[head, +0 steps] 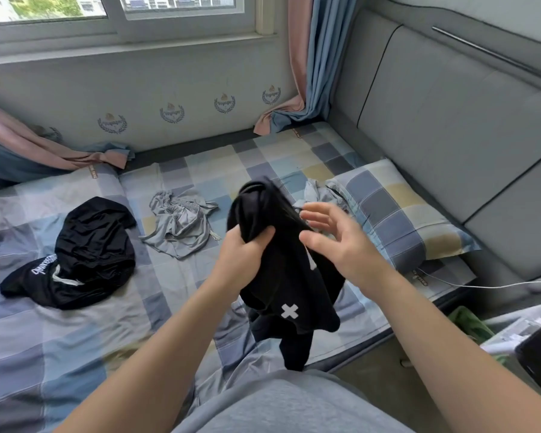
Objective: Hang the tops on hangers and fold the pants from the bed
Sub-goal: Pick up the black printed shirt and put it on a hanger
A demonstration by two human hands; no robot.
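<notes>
Left hand (242,254) clamps bunched black top (281,276); right hand (334,235) hovers near, fingers spread. Find the collar and shake it open above the bed (75,339).

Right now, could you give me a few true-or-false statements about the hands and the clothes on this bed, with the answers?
1. The left hand grips the black garment with a white cross. True.
2. The right hand pinches a hanger. False: it is open and holds nothing; no hanger shows.
3. A crumpled grey garment lies on the bed. True.
4. The black drawstring pants lie on the pillow. False: they lie on the sheet, across the bed from the pillow.
</notes>
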